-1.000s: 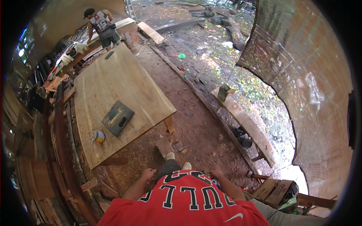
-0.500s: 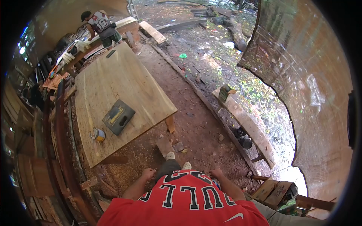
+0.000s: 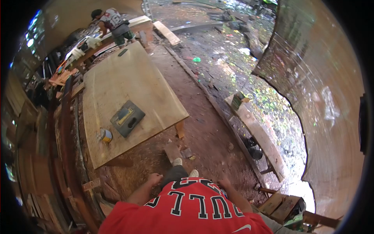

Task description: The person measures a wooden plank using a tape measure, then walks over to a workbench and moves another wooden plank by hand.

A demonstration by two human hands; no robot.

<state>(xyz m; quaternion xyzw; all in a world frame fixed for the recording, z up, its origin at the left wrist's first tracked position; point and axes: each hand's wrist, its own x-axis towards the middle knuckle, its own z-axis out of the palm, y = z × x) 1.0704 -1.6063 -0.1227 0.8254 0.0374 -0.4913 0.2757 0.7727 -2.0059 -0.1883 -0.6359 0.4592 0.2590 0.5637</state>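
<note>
My left hand (image 3: 155, 179) hangs beside my left thigh with its fingers curled in, and nothing shows in it. My right hand (image 3: 223, 182) is at my right side, partly covered by my red shirt (image 3: 194, 206); its fingers are too hidden to read. Ahead stands a large wooden table (image 3: 136, 78). On its near part lie a dark flat case (image 3: 134, 124) with a yellow-marked tool (image 3: 124, 116) on it, and an open can (image 3: 105, 135) with a yellow and white label. Both hands are apart from the table.
A person (image 3: 113, 24) bends over a workbench (image 3: 91, 50) at the far left. A long plank bench (image 3: 257, 130) stands on the right, cardboard boxes (image 3: 278, 206) at lower right. Stacked timber (image 3: 64, 156) lines the left side. A wood block (image 3: 172, 152) lies before my feet.
The view has shifted slightly, so the table and bench sit a little further right. My feet remain near the wood block, and both hands stay low at my sides. The other person still leans over the workbench.
</note>
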